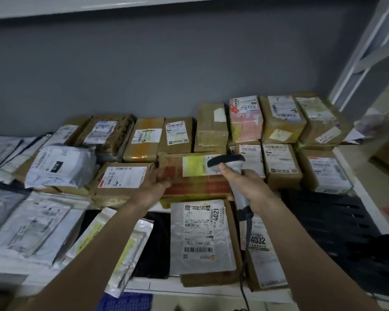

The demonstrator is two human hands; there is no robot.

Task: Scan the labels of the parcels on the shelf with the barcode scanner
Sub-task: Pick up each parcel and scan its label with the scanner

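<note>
The right hand (245, 185) is wrapped round the scanner (231, 173), its head over the yellow-lit label (194, 164) of a red-printed box (189, 182) mid-shelf. The left hand (154, 187) grips that box's left edge.

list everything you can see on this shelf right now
brown taped cardboard parcels: over a dozen, brown with white labels, rows along the back and right of the shelf
red-printed cardboard box: one, brown and red, centre
white plastic mailer bags: several, white or grey, left side
flat silver-wrapped parcel: one, silver, front centre, label reads 4021
grey handheld barcode scanner: one, grey and black, corded, aimed at the red-printed box's label
dark slatted crate: one, black, right front
left hand: holds the red-printed box's left edge
right hand: grips the scanner handle
</note>
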